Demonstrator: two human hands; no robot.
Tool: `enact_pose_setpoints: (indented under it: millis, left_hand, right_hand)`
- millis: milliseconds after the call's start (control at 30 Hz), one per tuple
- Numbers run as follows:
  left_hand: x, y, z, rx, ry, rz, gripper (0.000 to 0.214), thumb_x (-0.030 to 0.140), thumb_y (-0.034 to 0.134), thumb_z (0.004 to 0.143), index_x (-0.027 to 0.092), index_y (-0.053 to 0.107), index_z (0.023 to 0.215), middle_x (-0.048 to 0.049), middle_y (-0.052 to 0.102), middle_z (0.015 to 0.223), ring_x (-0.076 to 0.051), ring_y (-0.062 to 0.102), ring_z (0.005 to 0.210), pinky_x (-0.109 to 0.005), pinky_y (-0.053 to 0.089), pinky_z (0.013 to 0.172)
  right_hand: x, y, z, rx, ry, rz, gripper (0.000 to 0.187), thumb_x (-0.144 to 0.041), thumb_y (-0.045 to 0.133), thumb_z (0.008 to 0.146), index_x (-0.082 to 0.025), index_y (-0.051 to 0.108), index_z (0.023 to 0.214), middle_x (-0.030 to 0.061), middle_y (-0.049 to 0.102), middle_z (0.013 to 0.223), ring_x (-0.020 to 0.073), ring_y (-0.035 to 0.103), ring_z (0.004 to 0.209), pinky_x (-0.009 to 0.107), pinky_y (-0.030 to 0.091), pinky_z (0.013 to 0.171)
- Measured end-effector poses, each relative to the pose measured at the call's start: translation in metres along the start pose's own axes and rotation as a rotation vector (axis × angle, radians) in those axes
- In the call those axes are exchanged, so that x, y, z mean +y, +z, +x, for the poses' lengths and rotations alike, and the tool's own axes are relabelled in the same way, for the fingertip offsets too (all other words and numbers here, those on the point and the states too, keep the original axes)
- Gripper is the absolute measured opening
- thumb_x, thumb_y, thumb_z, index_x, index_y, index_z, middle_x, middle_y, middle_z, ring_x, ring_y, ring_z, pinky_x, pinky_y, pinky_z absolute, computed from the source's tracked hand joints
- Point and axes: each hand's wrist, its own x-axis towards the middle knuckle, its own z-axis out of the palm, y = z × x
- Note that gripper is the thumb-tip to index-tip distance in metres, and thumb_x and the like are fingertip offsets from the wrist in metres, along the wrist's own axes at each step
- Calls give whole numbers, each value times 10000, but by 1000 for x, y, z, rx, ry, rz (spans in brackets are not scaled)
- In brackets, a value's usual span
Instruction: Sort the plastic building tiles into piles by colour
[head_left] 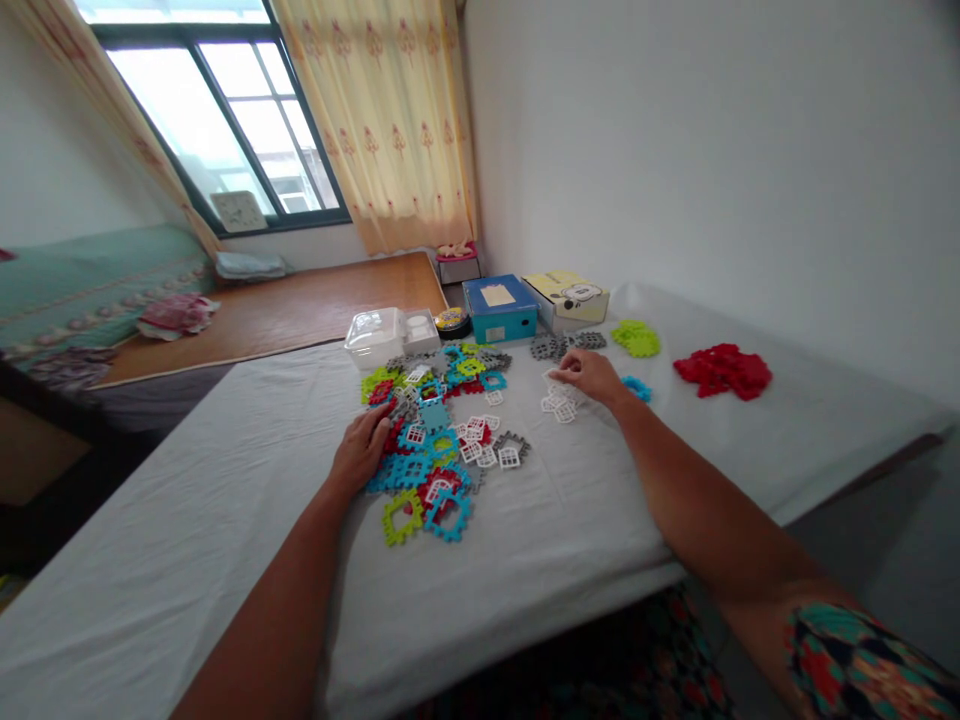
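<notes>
My right hand point(592, 376) is closed in a pinch on a white window piece point(553, 378). It is just above a small heap of white window pieces point(561, 404). My left hand point(363, 444) lies at the left edge of a mixed pile of toy building pieces point(433, 418), its fingers stretched out against red ones. Grey, blue, green, red and white pieces overlap in this pile. Several white window pieces point(475, 440) lie on its right side, beside a grey toothed frame point(513, 446). At the near end are a green frame point(403, 517) and a blue frame point(448, 516).
Single-colour heaps lie to the right: grey point(568, 344), green point(636, 338), blue point(637, 388) and red point(723, 371). Behind stand a clear plastic box point(373, 338), a blue box point(500, 308) and a yellow-and-white box point(568, 299). A white cloth point(247, 500) covers the table beside the wall.
</notes>
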Motion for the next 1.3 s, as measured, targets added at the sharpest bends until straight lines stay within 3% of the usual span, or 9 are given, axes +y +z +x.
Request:
enact_pose_setpoints:
  millis: [133, 367, 533, 600, 700, 833, 967, 1133, 1300]
  left_hand:
    - [0, -1, 0, 7, -5, -3, 524, 490, 316, 944, 194, 544, 1311, -103, 590, 1282, -253, 518, 1216, -451, 393, 1070]
    - [1, -2, 0, -10, -14, -14, 545, 494, 314, 942, 168, 539, 1317, -122, 584, 1279, -255, 516, 1215, -447, 384, 1076]
    - [2, -2, 0, -17, -17, -13, 544, 492, 304, 944, 177, 529, 1326, -117, 574, 1294, -258, 508, 1223, -459, 377, 1078]
    - [3, -2, -1, -18, -23, -10, 550, 492, 301, 945, 168, 529, 1326, -122, 571, 1299, -260, 502, 1228, -461, 370, 1083]
    - [5, -2, -1, -23, -25, -8, 556, 488, 294, 946, 153, 530, 1323, -128, 569, 1302, -260, 500, 1231, -454, 368, 1085]
    - [7, -3, -1, -18, -26, -6, 535, 484, 299, 944, 174, 537, 1310, -116, 575, 1299, -258, 507, 1224, -457, 383, 1073]
    - [7, -4, -1, -22, -17, -2, 523, 478, 309, 942, 180, 540, 1306, -113, 582, 1294, -255, 512, 1216, -456, 389, 1067]
    - [8, -4, -1, -25, -15, 2, 514, 466, 306, 942, 187, 535, 1308, -107, 578, 1306, -252, 506, 1225, -457, 384, 1072]
    - [8, -4, -1, -20, -17, 0, 528, 478, 304, 937, 181, 539, 1305, -112, 583, 1289, -253, 514, 1217, -450, 391, 1069]
  right_hand:
    - [16, -7, 3, 25, 30, -182, 325, -522, 714, 711, -201, 666, 712, 27, 681, 717, 167, 597, 675, 248, 356, 577]
    - [15, -11, 2, 116, 29, -227, 343, -528, 572, 848, -215, 696, 781, 34, 704, 743, 184, 608, 696, 266, 354, 596]
    - [-8, 7, -3, 102, -170, -219, 275, -343, 495, 930, -190, 710, 1006, 78, 723, 1002, 210, 610, 902, 314, 416, 827]
    - [-23, 22, -9, 45, -318, -212, 284, -275, 473, 942, -188, 688, 1107, 81, 700, 1114, 213, 577, 999, 332, 395, 918]
    - [-46, 44, -19, -160, -499, -228, 320, -235, 459, 954, -230, 640, 1218, 58, 669, 1206, 215, 511, 1116, 345, 391, 928]
    - [-65, 58, -27, -329, -597, -348, 316, -276, 502, 949, -263, 616, 1243, 58, 639, 1254, 239, 463, 1172, 365, 396, 884]
    - [-72, 54, -30, -337, -591, -427, 324, -369, 603, 892, -219, 655, 1174, 97, 667, 1120, 250, 517, 1080, 342, 403, 847]
    - [-69, 48, -32, -351, -583, -453, 241, -289, 505, 941, -183, 712, 1002, 103, 653, 1016, 194, 582, 921, 282, 404, 809]
    - [-55, 44, -26, -231, -402, -373, 236, -236, 495, 936, -196, 705, 1034, 82, 663, 1019, 177, 596, 927, 260, 409, 805]
